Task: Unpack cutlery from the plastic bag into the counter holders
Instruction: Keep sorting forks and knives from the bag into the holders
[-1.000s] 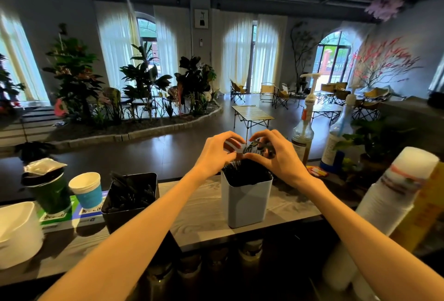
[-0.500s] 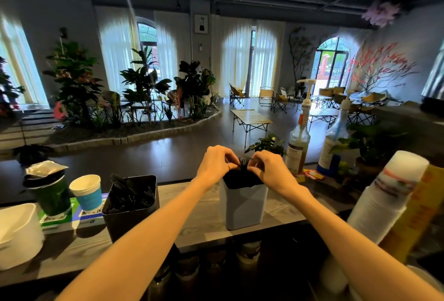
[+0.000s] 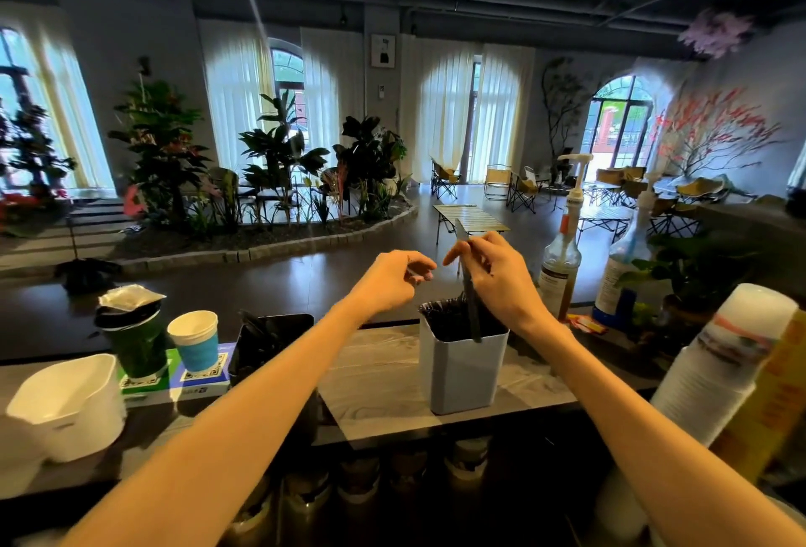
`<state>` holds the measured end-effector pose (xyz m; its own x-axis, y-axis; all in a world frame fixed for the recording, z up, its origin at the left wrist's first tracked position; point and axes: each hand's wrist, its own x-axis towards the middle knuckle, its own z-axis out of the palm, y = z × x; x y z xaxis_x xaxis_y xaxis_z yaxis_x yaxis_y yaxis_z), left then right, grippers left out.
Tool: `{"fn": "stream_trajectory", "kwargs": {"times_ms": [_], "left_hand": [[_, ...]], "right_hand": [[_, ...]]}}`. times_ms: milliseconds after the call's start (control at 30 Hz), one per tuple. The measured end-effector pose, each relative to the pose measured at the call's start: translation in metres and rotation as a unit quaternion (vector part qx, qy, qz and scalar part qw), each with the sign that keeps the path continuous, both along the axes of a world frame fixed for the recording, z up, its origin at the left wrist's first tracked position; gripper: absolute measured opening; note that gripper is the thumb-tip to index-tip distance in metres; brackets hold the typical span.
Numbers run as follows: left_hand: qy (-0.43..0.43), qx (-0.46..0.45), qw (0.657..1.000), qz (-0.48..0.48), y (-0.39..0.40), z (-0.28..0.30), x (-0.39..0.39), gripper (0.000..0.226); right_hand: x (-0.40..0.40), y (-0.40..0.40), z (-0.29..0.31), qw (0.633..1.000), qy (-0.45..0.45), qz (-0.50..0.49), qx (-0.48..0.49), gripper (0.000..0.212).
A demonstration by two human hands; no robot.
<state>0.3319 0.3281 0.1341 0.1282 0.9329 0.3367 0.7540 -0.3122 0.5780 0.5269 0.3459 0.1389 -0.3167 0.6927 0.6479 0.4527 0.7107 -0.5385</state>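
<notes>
We're mid-loading: right hand (image 3: 497, 280) pinches one wrapped knife (image 3: 469, 285) upright over the grey holder (image 3: 462, 367) on the worktop, left hand (image 3: 392, 282) loosely curled (seemingly empty), so next it needs lowering in.

Two holders (image 3: 462, 367) (image 3: 270, 341) stand on the counter (image 3: 379, 385), cups (image 3: 194, 339) to their left, pump bottles (image 3: 560, 267) to the far right
</notes>
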Motion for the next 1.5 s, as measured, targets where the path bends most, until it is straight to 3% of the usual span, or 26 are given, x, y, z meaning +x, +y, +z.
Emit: {"fn": "stream_trajectory", "kwargs": {"times_ms": [133, 367, 467, 567, 667, 800, 1000, 1100, 1200, 1267, 1367, 1500], "left_hand": [[-0.061, 0.01, 0.997, -0.041, -0.04, 0.034, -0.041, 0.05], [-0.037, 0.048, 0.997, 0.042, -0.105, 0.051, -0.127, 0.028], [-0.015, 0.022, 0.996, 0.089, -0.126, 0.035, -0.151, 0.024], [-0.008, 0.004, 0.995, 0.101, -0.146, 0.018, -0.163, 0.021], [-0.025, 0.011, 0.995, 0.098, -0.172, -0.002, -0.164, 0.019], [-0.061, 0.007, 0.994, 0.087, -0.211, -0.046, -0.148, 0.016], [-0.159, -0.131, 0.974, 0.097, -0.273, -0.166, -0.104, 0.013], [-0.197, -0.233, 0.948, 0.095, -0.313, -0.243, -0.074, 0.01], [-0.237, -0.317, 0.914, 0.084, -0.354, -0.307, -0.036, 0.004], [-0.235, -0.368, 0.897, 0.074, -0.375, -0.342, -0.013, 0.01], [-0.182, -0.413, 0.889, 0.085, -0.397, -0.377, 0.011, 0.021], [-0.116, -0.404, 0.897, 0.138, -0.413, -0.383, 0.017, 0.041]], "right_hand": [[-0.033, -0.022, 0.016, 0.997, 0.002, 0.061, 0.052, 0.012], [-0.121, -0.058, 0.017, 0.987, 0.038, 0.154, 0.028, 0.019], [-0.157, -0.06, -0.006, 0.987, -0.033, 0.156, -0.001, 0.016], [-0.169, -0.063, -0.027, 0.983, -0.135, 0.115, -0.044, 0.03], [-0.157, -0.079, -0.043, 0.991, -0.096, 0.086, -0.04, 0.028], [-0.121, -0.133, -0.083, 0.995, -0.007, 0.064, -0.073, 0.014], [-0.064, -0.224, -0.218, 0.959, -0.02, 0.066, -0.276, 0.004], [-0.041, -0.271, -0.288, 0.928, -0.091, 0.056, -0.358, 0.006], [-0.018, -0.31, -0.348, 0.867, -0.217, 0.071, -0.444, 0.006], [-0.009, -0.332, -0.381, 0.827, -0.3, 0.069, -0.471, 0.017], [-0.008, -0.356, -0.415, 0.799, -0.368, 0.014, -0.476, 0.04], [-0.028, -0.369, -0.43, 0.818, -0.313, -0.003, -0.483, 0.056]]}}
